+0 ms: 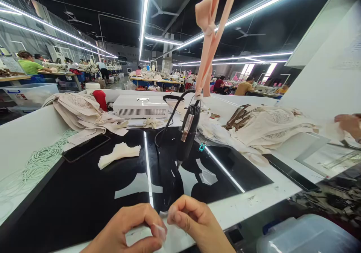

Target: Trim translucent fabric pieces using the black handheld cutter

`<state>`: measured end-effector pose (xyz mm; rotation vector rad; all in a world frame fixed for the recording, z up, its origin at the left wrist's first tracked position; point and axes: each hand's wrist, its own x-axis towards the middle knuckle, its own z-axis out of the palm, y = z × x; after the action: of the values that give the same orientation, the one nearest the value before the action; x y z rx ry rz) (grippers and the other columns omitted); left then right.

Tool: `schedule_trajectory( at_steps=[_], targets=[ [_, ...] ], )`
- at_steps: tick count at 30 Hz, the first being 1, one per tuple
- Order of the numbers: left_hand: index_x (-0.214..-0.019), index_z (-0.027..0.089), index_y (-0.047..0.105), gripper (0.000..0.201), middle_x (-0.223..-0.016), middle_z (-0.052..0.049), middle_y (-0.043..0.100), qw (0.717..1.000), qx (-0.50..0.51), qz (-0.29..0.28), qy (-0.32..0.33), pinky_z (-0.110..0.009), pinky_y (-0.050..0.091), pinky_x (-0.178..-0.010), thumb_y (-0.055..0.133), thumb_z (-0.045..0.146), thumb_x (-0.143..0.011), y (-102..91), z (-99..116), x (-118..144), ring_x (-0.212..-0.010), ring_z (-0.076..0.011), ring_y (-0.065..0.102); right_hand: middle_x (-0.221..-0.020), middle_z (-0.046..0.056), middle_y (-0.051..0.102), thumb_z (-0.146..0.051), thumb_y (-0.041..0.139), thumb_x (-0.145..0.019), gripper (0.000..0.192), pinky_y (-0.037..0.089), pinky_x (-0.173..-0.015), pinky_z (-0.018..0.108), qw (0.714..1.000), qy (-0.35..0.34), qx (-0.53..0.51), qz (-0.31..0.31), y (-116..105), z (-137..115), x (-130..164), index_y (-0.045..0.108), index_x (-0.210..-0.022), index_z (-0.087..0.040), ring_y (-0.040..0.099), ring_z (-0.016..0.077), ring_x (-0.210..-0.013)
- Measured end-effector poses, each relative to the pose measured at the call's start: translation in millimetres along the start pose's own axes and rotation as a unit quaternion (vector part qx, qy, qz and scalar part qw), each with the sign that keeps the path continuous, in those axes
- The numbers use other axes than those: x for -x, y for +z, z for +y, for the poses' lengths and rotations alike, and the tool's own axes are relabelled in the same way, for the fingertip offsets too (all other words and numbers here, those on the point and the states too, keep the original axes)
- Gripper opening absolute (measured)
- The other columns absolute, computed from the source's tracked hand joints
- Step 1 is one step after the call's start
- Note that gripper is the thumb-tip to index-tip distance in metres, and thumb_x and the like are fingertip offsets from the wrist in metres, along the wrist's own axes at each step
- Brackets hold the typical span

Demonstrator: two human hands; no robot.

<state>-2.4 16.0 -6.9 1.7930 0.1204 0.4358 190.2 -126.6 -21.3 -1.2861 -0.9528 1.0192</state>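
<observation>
Close to the table's front edge, my left hand (135, 226) is closed in a pinch on a small piece of thin translucent film (160, 230). Right beside it, my right hand (194, 221) also pinches the film, fingertips curled. Part of the film is hidden by the fingers. Ahead of both hands, a black pointed hand tool (188, 132) hangs tip down from knotted pink fabric straps (208, 49). On the black mat (70, 196) lie a curved translucent film cutout (138, 187), more film pieces (207, 174) and a cream fabric stack (120, 154).
A white vented box (141, 107) stands at the back. Fabric piles lie left (77, 110) and right (270, 127). A phone (86, 147), pale green cord (46, 155) and a small teal clip-like item (202, 147) are around. Another person's hand (349, 125) shows far right.
</observation>
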Motion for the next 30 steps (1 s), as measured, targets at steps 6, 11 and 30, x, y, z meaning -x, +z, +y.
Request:
schedule_trajectory(
  at_steps=[6,11,30],
  targets=[
    [-0.091,0.026,0.083,0.044,-0.091,-0.003,0.082,0.999,-0.004,-0.006,-0.033,-0.027,0.058,-0.091,0.076,0.068,-0.102,-0.6,9,6,-0.091,-0.0207,0.078,-0.074,0.001,0.071,-0.082,0.074,-0.093,0.06,0.051,-0.077,0.03,0.998,-0.014,0.063,-0.02,3,-22,1,0.068,-0.083,-0.023,0.066,0.0188,-0.075],
    [-0.099,0.023,0.078,0.057,-0.094,-0.005,0.079,0.984,0.094,0.066,-0.134,-0.028,0.06,-0.079,0.077,0.079,-0.094,-5.1,7,4,-0.086,-0.0213,0.077,-0.069,-0.003,0.061,-0.072,0.073,-0.098,0.052,0.048,-0.071,0.027,0.998,-0.016,0.054,-0.039,6,-22,-5,0.067,-0.087,-0.023,0.056,0.014,-0.065],
    [-0.089,0.017,0.073,0.033,-0.092,-0.006,0.078,0.968,0.111,0.091,-0.208,-0.03,0.049,-0.08,0.083,0.047,-0.09,-5.7,13,-21,-0.085,-0.0188,0.068,-0.075,-0.001,0.066,-0.064,0.069,-0.101,0.042,0.053,-0.064,0.027,0.988,0.032,0.149,-0.001,11,-30,-27,0.07,-0.084,-0.025,0.061,0.0165,-0.067]
  ],
)
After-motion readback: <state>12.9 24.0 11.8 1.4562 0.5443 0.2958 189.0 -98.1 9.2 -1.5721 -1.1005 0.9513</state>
